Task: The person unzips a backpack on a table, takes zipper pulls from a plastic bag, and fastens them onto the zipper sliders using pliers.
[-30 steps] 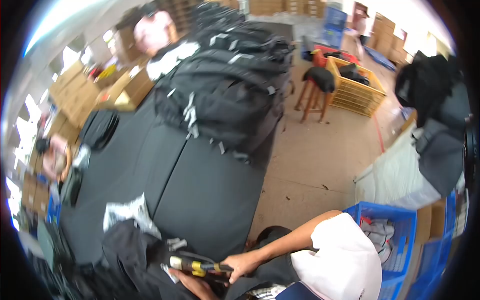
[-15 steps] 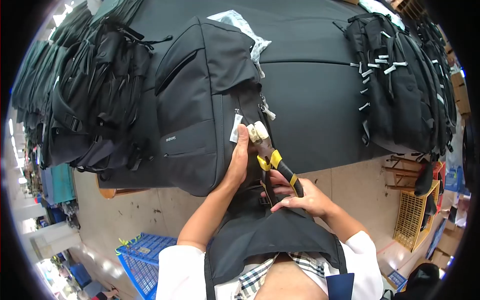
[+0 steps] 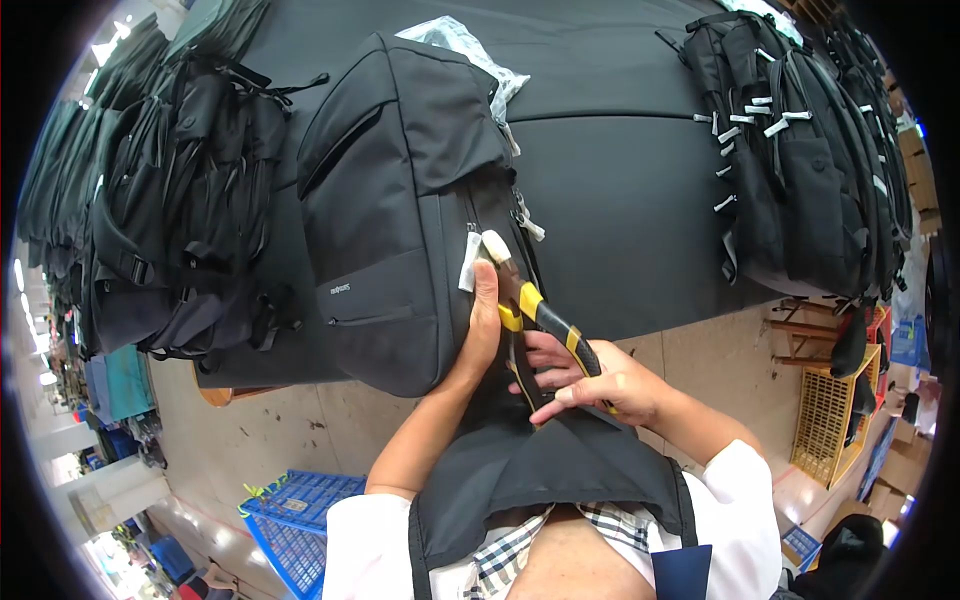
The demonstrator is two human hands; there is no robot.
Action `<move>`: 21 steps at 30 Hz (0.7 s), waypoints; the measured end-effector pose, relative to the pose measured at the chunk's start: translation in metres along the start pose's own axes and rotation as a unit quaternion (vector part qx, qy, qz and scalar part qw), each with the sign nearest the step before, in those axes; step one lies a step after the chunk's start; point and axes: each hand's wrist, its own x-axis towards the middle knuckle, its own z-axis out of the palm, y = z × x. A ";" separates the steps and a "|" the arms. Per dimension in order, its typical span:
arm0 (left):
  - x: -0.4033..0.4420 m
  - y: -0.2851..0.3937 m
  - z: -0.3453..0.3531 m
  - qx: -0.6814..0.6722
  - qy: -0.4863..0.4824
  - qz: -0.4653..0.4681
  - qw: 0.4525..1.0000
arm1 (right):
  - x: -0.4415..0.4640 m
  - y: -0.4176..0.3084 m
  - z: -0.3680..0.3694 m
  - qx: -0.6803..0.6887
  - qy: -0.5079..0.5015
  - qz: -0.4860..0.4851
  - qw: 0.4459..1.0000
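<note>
A black backpack [image 3: 375, 230] lies on the black-covered table with its zipped side facing me. My left hand [image 3: 482, 325] grips the lower side of it, thumb up and the other fingers hidden. Just above the thumb hangs a white-wrapped zipper pull [image 3: 469, 262]. In my right hand [image 3: 610, 385] is a pair of pliers [image 3: 548, 318] with black-and-yellow handles, which stand apart. White wrapping covers the visible jaw tip, which is beside the zipper and the left thumb. Whether the jaws pinch anything is hidden.
Black backpacks are piled on the left [image 3: 190, 200], and more backpacks [image 3: 800, 180] with white-wrapped pulls stand on the right. A clear plastic bag [image 3: 465, 50] lies behind the backpack. On the floor are a blue crate [image 3: 300, 510] and a yellow crate [image 3: 835, 425].
The pliers' jaws have moved slightly left, closer to the zipper and my left thumb. Two wrapped jaw tips showed before; one shows now. My left hand keeps its hold.
</note>
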 end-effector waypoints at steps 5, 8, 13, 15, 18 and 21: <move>-0.001 0.011 0.003 0.027 -0.004 -0.003 1.000 | 0.008 -0.014 0.007 0.017 0.016 0.001 1.000; -0.003 0.023 0.005 0.038 0.003 -0.006 0.999 | 0.010 -0.020 0.009 0.011 0.015 0.005 1.000; -0.004 0.034 0.006 0.049 0.015 -0.009 0.999 | 0.018 -0.017 0.000 -0.046 -0.001 -0.010 0.999; -0.005 0.033 0.007 0.035 -0.002 -0.026 0.999 | 0.019 -0.015 -0.002 -0.072 0.005 -0.032 0.997; -0.006 0.034 0.007 0.029 0.000 -0.033 0.999 | 0.021 -0.014 -0.004 -0.016 0.009 0.013 1.000; -0.011 0.032 0.006 0.026 0.002 -0.034 0.999 | 0.023 -0.011 -0.012 0.102 -0.064 0.072 0.990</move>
